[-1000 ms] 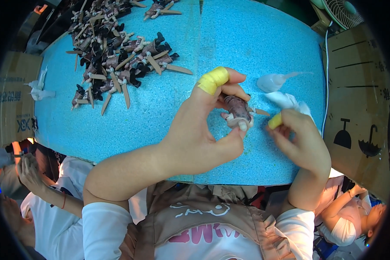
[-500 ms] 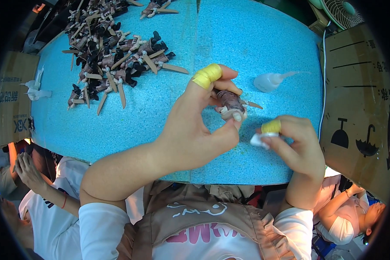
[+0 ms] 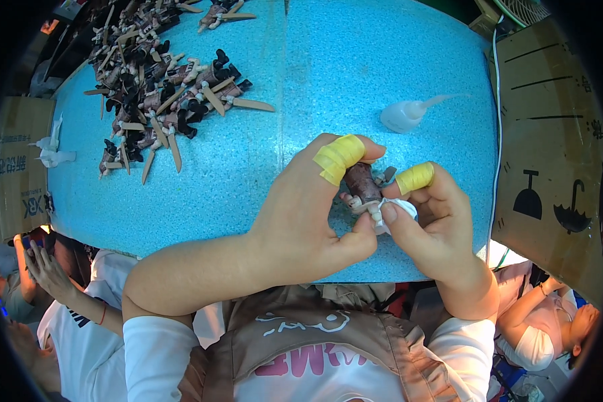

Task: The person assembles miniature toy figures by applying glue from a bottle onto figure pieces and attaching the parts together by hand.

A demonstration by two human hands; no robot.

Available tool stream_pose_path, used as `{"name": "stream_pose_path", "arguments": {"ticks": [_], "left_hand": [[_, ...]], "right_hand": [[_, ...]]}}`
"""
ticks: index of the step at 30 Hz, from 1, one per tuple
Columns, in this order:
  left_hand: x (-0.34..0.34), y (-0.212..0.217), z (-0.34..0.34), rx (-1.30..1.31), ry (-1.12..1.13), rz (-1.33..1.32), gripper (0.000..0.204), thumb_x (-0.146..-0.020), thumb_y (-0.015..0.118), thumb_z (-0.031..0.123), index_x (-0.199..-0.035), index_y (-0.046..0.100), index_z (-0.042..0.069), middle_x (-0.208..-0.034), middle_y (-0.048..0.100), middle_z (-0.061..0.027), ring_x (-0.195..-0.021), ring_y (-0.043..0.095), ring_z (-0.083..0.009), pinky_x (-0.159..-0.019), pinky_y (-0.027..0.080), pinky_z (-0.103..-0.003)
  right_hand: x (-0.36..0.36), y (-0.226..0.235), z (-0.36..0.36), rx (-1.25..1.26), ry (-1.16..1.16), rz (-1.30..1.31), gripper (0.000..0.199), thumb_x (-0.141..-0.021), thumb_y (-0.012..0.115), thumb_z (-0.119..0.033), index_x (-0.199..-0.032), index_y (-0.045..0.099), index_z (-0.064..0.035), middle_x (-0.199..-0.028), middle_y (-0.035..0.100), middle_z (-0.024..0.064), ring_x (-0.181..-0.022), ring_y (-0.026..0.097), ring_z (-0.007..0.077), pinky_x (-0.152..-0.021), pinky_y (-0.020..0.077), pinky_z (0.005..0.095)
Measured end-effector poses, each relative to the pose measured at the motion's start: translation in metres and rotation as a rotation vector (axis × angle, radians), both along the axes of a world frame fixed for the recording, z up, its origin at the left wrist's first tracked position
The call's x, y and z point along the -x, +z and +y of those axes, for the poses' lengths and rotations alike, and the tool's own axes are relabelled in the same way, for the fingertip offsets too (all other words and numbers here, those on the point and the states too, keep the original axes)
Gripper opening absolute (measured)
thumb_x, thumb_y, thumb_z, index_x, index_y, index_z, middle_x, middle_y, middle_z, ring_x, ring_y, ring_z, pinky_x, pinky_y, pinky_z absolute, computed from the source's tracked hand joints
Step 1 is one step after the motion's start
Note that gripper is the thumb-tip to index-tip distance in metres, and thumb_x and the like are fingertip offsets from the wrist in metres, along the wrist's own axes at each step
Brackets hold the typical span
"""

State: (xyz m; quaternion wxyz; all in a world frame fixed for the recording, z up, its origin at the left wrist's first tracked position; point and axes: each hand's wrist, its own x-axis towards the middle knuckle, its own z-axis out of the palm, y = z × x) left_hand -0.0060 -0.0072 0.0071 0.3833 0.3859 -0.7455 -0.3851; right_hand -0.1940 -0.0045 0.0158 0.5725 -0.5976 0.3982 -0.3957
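Between the thumb and fingers of my left hand [image 3: 308,208] is a small figurine [image 3: 363,184] with a brown body and pale parts at its near end. A strip of yellow tape wraps one finger. My right hand [image 3: 439,224], also with yellow tape on a finger, pinches a small white cloth or tissue [image 3: 402,209] and presses it against the figurine's near end. The fingertips of both hands almost meet there and hide part of the figurine. Beyond my hands stands a translucent squeeze bottle [image 3: 403,116] with a thin nozzle.
A heap of similar figurines [image 3: 161,87] with tan blade-shaped parts covers the far left of the blue tabletop [image 3: 342,67]. Another white nozzle bottle [image 3: 55,155] is at the left edge. Cardboard boxes [image 3: 549,147] flank the table; co-workers sit either side.
My right hand has moved left and up, bringing the white cloth from beside the figurine onto its near end. My left hand keeps hold of the figurine. The whole view has shifted slightly.
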Motion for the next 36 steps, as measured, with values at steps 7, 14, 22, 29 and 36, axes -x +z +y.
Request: {"name": "stream_pose_path", "arguments": {"ticks": [7, 14, 22, 29, 36], "left_hand": [[0.006, -0.003, 0.002, -0.234, -0.052, 0.28, 0.061, -0.072, 0.059, 0.0, -0.127, 0.031, 0.001, -0.113, 0.049, -0.0144, -0.101, 0.051, -0.0194, -0.087, 0.041, -0.032], [0.005, 0.006, 0.002, -0.534, -0.053, 0.566, 0.065, -0.076, 0.06, 0.006, -0.132, 0.026, 0.004, -0.115, 0.049, -0.0167, -0.1, 0.05, -0.0197, -0.088, 0.04, -0.033], [-0.004, 0.011, -0.001, -0.606, -0.083, 0.599, 0.064, -0.079, 0.058, 0.012, -0.133, 0.026, 0.004, -0.114, 0.05, -0.0174, -0.1, 0.052, -0.0216, -0.088, 0.041, -0.034], [-0.009, 0.01, -0.014, -0.711, -0.009, 0.582, 0.053, -0.083, 0.053, 0.008, -0.13, 0.029, 0.002, -0.108, 0.053, -0.0134, -0.097, 0.055, -0.0191, -0.085, 0.045, -0.033], [-0.044, 0.049, -0.067, -0.756, 0.059, 0.23, 0.046, -0.084, 0.054, 0.023, -0.123, 0.04, 0.001, -0.098, 0.057, -0.0094, -0.087, 0.059, -0.0187, -0.072, 0.049, -0.03]], "right_hand": [[0.012, 0.001, 0.001, 0.169, -0.009, 0.02, 0.022, -0.078, 0.063, -0.004, -0.097, 0.052, 0.0012, -0.085, 0.063, 0.0084, -0.075, 0.06, 0.0105, -0.064, 0.0466, 0.0219], [0.033, 0.013, -0.018, 0.222, -0.42, -0.12, 0.015, -0.088, 0.05, -0.014, -0.093, 0.055, 0.0002, -0.08, 0.057, 0.004, -0.067, 0.051, 0.0066, -0.062, 0.0401, 0.0202], [0.052, -0.002, -0.057, 0.16, -0.57, 0.305, 0.028, -0.092, 0.048, -0.026, -0.078, 0.058, -0.0037, -0.069, 0.05, -0.0022, -0.063, 0.04, 0.0046, -0.062, 0.0352, 0.0211], [0.065, -0.015, -0.074, 0.296, -0.645, 0.559, 0.04, -0.094, 0.044, -0.038, -0.095, 0.061, -0.002, -0.08, 0.052, 0.0049, -0.073, 0.046, 0.0108, -0.07, 0.038, 0.0237], [0.056, -0.015, -0.072, 0.549, -0.71, 0.53, 0.039, -0.097, 0.039, -0.028, -0.123, 0.051, -0.0027, -0.111, 0.052, 0.0138, -0.101, 0.053, 0.0218, -0.088, 0.0398, 0.0317]]}}
